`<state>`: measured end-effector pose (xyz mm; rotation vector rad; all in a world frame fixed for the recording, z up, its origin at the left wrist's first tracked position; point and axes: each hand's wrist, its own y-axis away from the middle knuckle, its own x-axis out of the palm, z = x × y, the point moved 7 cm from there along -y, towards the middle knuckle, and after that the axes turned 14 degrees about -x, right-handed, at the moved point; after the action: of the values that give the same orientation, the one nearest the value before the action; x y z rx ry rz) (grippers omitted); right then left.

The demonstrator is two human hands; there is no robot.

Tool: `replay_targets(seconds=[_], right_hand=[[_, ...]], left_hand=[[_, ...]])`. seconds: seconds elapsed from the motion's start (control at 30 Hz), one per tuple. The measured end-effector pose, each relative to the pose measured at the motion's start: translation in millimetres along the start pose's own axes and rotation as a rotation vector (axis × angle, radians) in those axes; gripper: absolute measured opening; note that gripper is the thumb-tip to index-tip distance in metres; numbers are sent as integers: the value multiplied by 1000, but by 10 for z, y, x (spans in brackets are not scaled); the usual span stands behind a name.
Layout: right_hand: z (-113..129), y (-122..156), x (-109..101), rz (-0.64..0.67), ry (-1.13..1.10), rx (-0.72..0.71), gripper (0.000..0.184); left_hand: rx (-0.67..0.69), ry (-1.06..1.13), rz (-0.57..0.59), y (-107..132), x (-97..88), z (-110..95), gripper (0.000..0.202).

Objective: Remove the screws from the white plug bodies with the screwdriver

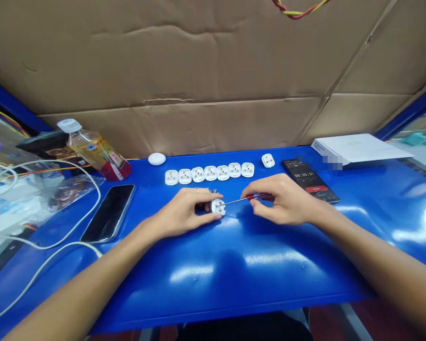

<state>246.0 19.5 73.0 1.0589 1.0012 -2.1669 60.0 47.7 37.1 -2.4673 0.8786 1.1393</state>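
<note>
A white plug body (218, 206) sat on the blue bench (234, 270), held in the curled fingers of the left hand (184, 213). The nearly closed right hand (280, 199) pinched a red-handled screwdriver (260, 196), its tip at the plug body, below a row of plug bodies (210, 173).

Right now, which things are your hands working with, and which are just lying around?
Working with:
- left hand holding a white plug body
- right hand holding a red-handled screwdriver
- row of matching plug bodies

Just lying around:
- black smartphone
- phone showing a timer
- plastic drink bottle
- white cable
- flat white box
</note>
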Motion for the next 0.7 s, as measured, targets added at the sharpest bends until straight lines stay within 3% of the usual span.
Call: replay_targets(seconds=[0.37,0.7], right_hand=[[-5,4,0,-20,-7,-49,21],[-61,-4,2,17,-3,72,21]], left_hand=[[-12,9,10,-8,11,14,42],[-18,3,2,-4,22,15,42]])
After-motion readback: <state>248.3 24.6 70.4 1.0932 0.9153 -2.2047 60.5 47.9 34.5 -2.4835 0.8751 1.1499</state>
